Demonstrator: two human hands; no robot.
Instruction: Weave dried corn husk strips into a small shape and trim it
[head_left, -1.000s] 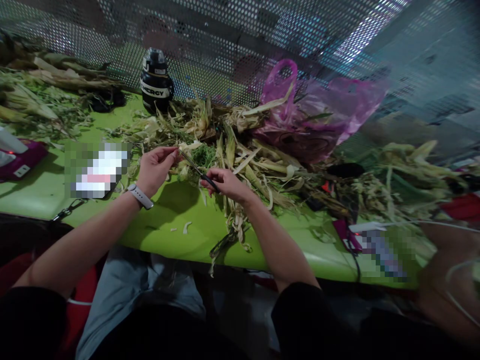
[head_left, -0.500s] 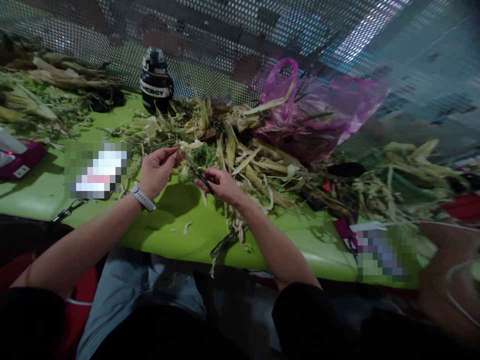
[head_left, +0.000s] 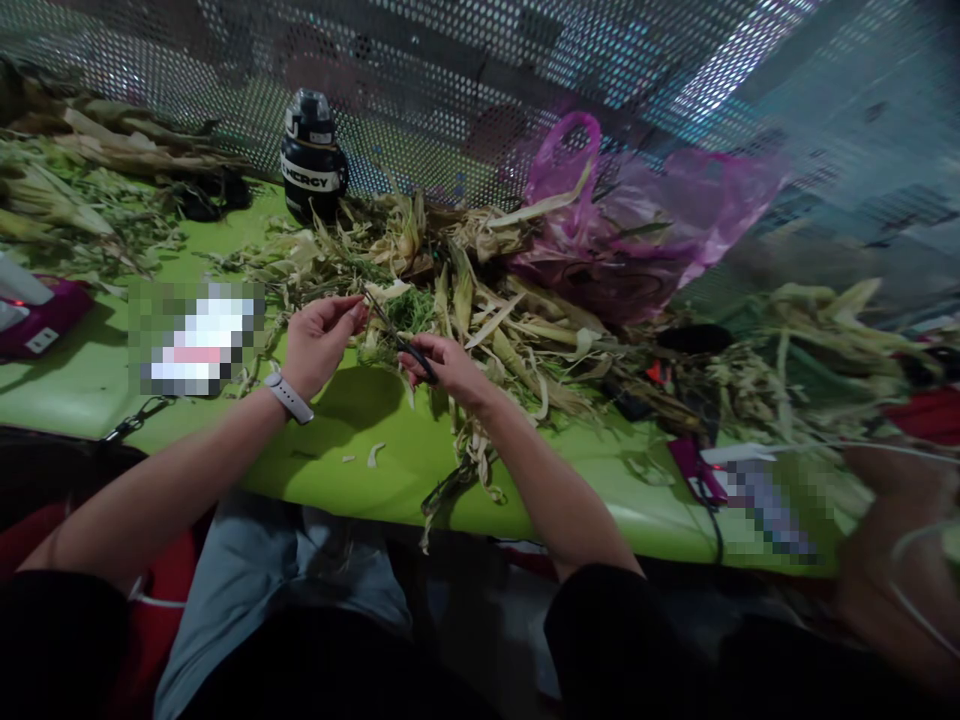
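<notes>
My right hand [head_left: 446, 368] is closed around the dark handles of a pair of scissors [head_left: 387, 323]. Their thin blades point up and left, with the tips close to the fingers of my left hand [head_left: 324, 340]. That hand, above a wrist with a pale watch [head_left: 289, 397], is closed in a pinch; what lies between thumb and forefinger is too small to make out. Just behind both hands is a heap of dry corn husks [head_left: 502, 310], with a patch of green shreds [head_left: 411, 308] near the scissors.
A black bottle [head_left: 313, 175] and a pink plastic bag [head_left: 637, 230] stand behind the husks, before a perforated metal screen [head_left: 450, 90]. On the green table [head_left: 300, 455] lie a blurred-out phone [head_left: 202, 340] at left and purple boxes at both sides. A person's arm [head_left: 889, 540] shows at right.
My right hand has shifted slightly right with the scissors, and the scissors' handles look a little more spread. My left hand has moved only slightly, still pinched.
</notes>
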